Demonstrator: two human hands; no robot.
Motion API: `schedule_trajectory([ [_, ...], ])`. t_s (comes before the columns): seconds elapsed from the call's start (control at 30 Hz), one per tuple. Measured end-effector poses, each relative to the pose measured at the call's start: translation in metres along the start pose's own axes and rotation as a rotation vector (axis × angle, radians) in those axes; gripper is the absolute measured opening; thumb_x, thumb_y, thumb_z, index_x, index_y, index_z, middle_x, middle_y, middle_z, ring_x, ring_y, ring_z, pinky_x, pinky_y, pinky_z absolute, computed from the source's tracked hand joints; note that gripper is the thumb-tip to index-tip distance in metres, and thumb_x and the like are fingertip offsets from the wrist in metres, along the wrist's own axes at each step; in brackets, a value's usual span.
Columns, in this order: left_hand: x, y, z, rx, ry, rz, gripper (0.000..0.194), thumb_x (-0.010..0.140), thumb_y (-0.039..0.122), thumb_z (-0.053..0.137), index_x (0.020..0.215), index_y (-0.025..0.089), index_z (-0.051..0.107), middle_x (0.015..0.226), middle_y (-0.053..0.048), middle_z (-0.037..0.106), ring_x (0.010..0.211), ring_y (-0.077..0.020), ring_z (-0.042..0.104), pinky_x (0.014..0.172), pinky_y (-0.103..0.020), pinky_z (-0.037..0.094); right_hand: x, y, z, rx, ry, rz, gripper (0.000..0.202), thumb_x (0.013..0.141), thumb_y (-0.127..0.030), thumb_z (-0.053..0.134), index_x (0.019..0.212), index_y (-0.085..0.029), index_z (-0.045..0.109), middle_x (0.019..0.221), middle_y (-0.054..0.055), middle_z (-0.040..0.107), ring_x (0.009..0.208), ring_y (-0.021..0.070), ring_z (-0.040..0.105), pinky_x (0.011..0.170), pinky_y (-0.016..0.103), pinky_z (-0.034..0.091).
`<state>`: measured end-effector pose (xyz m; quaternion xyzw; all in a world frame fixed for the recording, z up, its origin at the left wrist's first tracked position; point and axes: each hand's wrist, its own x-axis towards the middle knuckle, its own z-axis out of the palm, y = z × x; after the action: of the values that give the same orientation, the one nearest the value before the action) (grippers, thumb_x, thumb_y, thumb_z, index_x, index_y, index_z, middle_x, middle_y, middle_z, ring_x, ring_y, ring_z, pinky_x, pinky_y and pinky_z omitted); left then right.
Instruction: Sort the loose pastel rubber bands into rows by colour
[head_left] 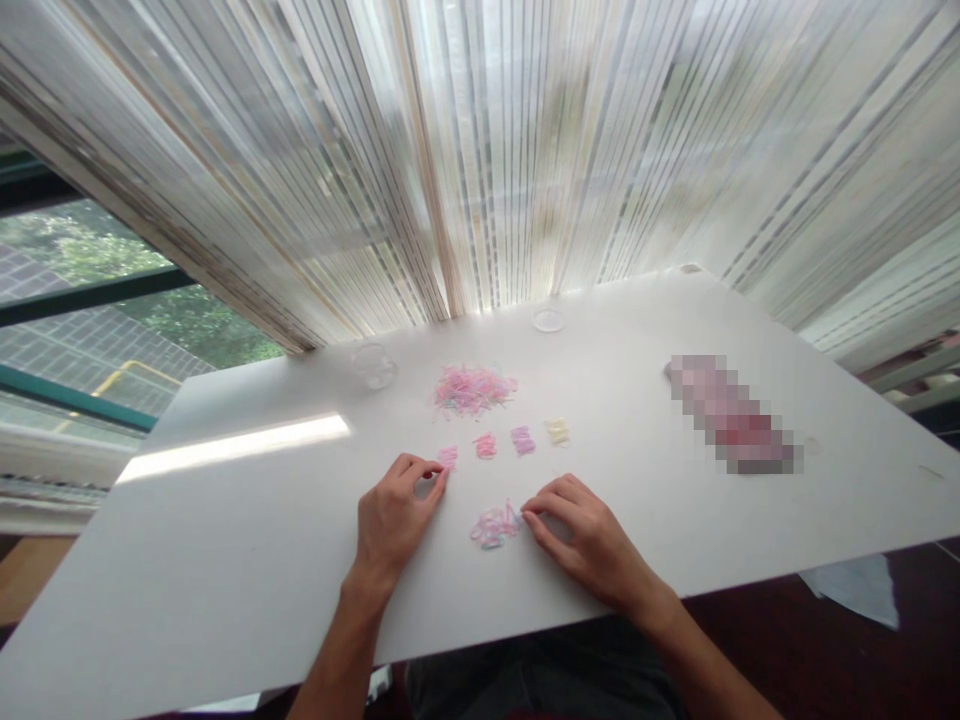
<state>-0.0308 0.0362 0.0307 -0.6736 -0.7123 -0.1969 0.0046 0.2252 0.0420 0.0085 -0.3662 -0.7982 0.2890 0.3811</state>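
Observation:
My left hand rests at the near edge of a small row of pink bands. Its thumb and forefinger are pinched together; whatever lies between the tips is too small to make out. Thin pastel strips, resembling little rubber bands, form a loose pile between my hands. At the right edge of that pile, the fingertips of my right hand pinch a thin band. Right of the pink row lie sorted groups: coral-red bands, purple bands and pale yellow bands.
A larger heap of mixed pastel bands lies farther back on the white table. Behind it are a clear round container and a clear lid. A blurred-out pinkish object sits at the right. Striped curtains hang along the back edge.

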Motion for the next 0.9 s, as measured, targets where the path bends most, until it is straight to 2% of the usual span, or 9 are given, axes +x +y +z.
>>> schedule_trajectory([
  [0.2,-0.009,0.01,-0.006,-0.082,0.035,0.051,0.014,0.094,0.032,0.061,0.094,0.025,0.073,0.091,0.002,0.071,0.068,-0.0129,0.064,0.059,-0.022,0.045,0.001,-0.001,-0.001,-0.01,0.009,-0.005,0.012,0.096,-0.015,0.059,0.095,-0.022,0.069,0.087,0.005,0.068,0.084,0.0214,0.063,0.076,0.036,0.054],
  [0.37,-0.023,0.026,-0.013,-0.275,-0.171,0.21,0.019,0.096,0.032,0.057,0.107,0.027,0.072,0.099,-0.001,0.07,0.076,-0.0141,0.069,0.066,-0.023,0.054,0.001,-0.002,0.0,-0.023,0.033,-0.019,0.017,0.094,-0.011,0.058,0.101,-0.022,0.069,0.089,0.005,0.067,0.087,0.0219,0.062,0.077,0.036,0.055],
  [0.47,-0.031,0.034,-0.013,-0.293,-0.228,0.238,0.021,0.094,0.033,0.06,0.112,0.027,0.07,0.103,-0.003,0.069,0.083,-0.0162,0.071,0.073,-0.026,0.057,0.001,-0.001,0.002,-0.063,0.004,-0.025,0.017,0.092,-0.012,0.062,0.104,-0.023,0.068,0.091,0.006,0.066,0.088,0.023,0.061,0.078,0.038,0.056],
  [0.63,-0.038,0.039,-0.007,-0.246,-0.224,0.242,0.018,0.092,0.03,0.063,0.108,0.027,0.072,0.1,-0.002,0.069,0.076,-0.0158,0.07,0.07,-0.026,0.057,0.001,0.001,0.005,-0.152,-0.02,-0.04,0.014,0.091,-0.013,0.065,0.1,-0.022,0.069,0.088,0.006,0.064,0.086,0.0233,0.06,0.077,0.04,0.056],
  [0.9,-0.038,0.038,-0.005,-0.319,-0.2,0.229,0.017,0.095,0.029,0.059,0.103,0.027,0.074,0.097,-0.002,0.068,0.077,-0.0146,0.07,0.071,-0.025,0.056,0.001,0.001,0.005,-0.127,-0.019,-0.025,0.012,0.094,-0.012,0.061,0.095,-0.021,0.068,0.088,0.005,0.064,0.086,0.023,0.059,0.077,0.04,0.055],
])
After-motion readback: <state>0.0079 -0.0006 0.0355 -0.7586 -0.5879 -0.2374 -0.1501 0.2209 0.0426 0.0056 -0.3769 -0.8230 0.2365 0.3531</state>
